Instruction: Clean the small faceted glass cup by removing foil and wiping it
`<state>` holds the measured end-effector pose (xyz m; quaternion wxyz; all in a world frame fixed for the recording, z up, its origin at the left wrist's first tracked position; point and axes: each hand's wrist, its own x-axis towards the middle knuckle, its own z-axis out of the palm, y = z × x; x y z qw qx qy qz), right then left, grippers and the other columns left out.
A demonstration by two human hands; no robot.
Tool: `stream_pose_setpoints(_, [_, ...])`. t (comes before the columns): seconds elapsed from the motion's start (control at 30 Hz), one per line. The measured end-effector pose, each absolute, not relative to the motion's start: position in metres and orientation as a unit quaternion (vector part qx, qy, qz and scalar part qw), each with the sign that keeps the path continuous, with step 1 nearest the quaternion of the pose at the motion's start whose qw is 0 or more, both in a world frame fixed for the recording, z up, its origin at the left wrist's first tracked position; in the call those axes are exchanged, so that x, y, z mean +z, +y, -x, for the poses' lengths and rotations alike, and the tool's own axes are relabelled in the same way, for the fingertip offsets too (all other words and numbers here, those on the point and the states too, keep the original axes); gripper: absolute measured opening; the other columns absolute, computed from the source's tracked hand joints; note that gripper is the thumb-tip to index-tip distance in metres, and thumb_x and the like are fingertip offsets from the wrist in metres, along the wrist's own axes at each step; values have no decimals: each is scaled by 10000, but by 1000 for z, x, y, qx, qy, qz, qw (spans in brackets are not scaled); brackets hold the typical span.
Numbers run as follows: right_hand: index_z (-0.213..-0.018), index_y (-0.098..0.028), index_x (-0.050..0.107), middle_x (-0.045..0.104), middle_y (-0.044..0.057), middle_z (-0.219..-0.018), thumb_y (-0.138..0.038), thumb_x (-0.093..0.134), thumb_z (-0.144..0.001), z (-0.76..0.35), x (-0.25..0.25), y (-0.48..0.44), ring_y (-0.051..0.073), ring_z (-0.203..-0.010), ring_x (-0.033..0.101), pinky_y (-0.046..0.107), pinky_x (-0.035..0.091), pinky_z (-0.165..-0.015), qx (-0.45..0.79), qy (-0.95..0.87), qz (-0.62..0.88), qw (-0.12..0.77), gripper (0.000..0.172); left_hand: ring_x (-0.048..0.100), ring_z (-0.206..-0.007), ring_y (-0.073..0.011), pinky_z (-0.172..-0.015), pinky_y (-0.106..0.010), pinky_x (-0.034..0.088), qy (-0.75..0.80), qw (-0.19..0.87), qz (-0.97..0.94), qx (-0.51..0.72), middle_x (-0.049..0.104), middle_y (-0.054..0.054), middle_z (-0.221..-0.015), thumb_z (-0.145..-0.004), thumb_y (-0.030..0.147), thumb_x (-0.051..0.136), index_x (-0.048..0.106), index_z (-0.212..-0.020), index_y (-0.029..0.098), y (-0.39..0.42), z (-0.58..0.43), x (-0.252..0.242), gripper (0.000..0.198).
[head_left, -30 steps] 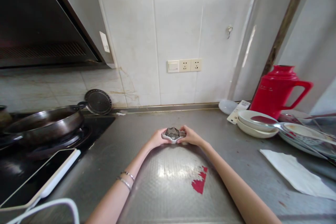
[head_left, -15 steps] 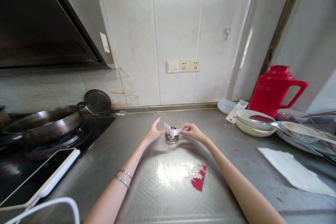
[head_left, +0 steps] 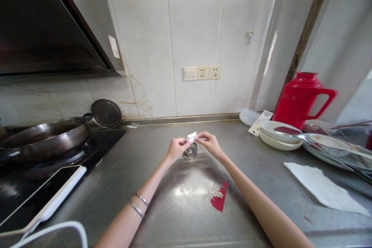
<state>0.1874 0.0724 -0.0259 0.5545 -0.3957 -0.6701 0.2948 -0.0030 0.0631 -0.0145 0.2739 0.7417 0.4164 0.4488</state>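
Both hands pinching a white paper scrap; small glass beneath, steel counter

Two slim bare forearms come in from the bottom edge. The left forearm has two thin silver bracelets at the wrist, one chain-like and one plainer, lying just apart from each other. The right forearm is bare along its whole visible length. Left grip and right grip are bare. Nails are too small to tell.

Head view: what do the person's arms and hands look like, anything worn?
No sleeves in view on either forearm, and no gloves on the left hand or right hand. Two thin silver bracelets circle the left wrist; the right wrist carries nothing.
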Motion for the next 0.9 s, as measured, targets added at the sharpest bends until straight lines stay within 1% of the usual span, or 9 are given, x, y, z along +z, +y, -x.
stream_pose_setpoints(0.13, [-1101, -180, 595, 684, 89, -1028, -496, 735, -640, -182, -28, 73, 215, -911, 649, 330, 519, -803, 338, -665, 373, 552, 577, 618, -668, -189, -618, -262, 447, 433, 286, -731, 443, 711, -44, -705, -772, 460, 583, 724, -742, 124, 66, 4, -18, 365])
stream_pose_setpoints(0.23, [-950, -145, 658, 709, 80, -853, -560, 633, -721, -181, -31, 75, 223, -796, 662, 329, 530, -712, 308, -685, 404, 522, 474, 636, -735, -211, -691, -293, 474, 427, 293, -728, 450, 721, -70, -778, -785, 458, 581, 722, -780, 126, 69, 5, -21, 361])
stream_pose_setpoints(0.3, [-864, -143, 673, 704, 81, -816, -568, 561, -777, -183, -33, 77, 225, -762, 650, 331, 522, -679, 268, -687, 430, 521, 448, 642, -865, -237, -790, -325, 482, 431, 286, -719, 464, 715, -98, -944, -765, 447, 624, 706, -926, 130, 72, 7, -25, 365])
stream_pose_setpoints(0.4, [-885, -162, 676, 698, 92, -873, -503, 535, -818, -185, -34, 77, 241, -820, 627, 358, 507, -732, 219, -680, 453, 533, 375, 545, -1150, -294, -982, -393, 406, 467, 272, -698, 470, 587, -152, -1256, -632, 422, 768, 568, -1214, 142, 78, 11, -35, 677])
stream_pose_setpoints(0.5, [-847, -189, 685, 686, 98, -900, -376, 557, -827, -182, -33, 74, 259, -904, 587, 388, 479, -817, 167, -704, 455, 519, 227, 396, -1308, -335, -1088, -448, 283, 508, 310, -684, 421, 433, -213, -1404, -492, 415, 852, 414, -1343, 126, 84, 13, -52, 999])
stream_pose_setpoints(0.6, [-881, -190, 695, 681, 100, -946, -218, 502, -857, -176, -29, 69, 251, -968, 549, 384, 445, -880, 61, -806, 421, 411, 197, 313, -1357, -353, -1112, -454, 236, 509, 328, -696, 387, 323, -268, -1454, -431, 404, 880, 283, -1403, 72, 87, 10, -68, 1188])
stream_pose_setpoints(0.73, [-950, -202, 702, 682, 79, -1023, -126, 440, -844, -176, -18, 63, 216, -997, 568, 316, 445, -859, -5, -898, 387, 211, 293, 329, -1350, -347, -1106, -465, 244, 487, 327, -705, 398, 369, -253, -1432, -445, 390, 878, 211, -1433, 101, 88, 6, -79, 1226])
stream_pose_setpoints(0.83, [-953, -233, 706, 680, 50, -1076, -125, 475, -778, -181, -10, 63, 206, -977, 613, 266, 455, -788, 11, -907, 400, 129, 310, 366, -1329, -346, -1088, -457, 277, 484, 332, -703, 402, 400, -238, -1419, -457, 394, 872, 244, -1426, 122, 87, 6, -80, 1187])
stream_pose_setpoints(0.9, [-934, -247, 711, 690, 40, -1063, -136, 516, -728, -183, -6, 65, 205, -898, 647, 244, 455, -704, 21, -909, 402, 107, 305, 437, -1275, -340, -1051, -443, 329, 485, 324, -708, 397, 471, -216, -1369, -467, 390, 865, 328, -1386, 134, 86, 7, -78, 1094])
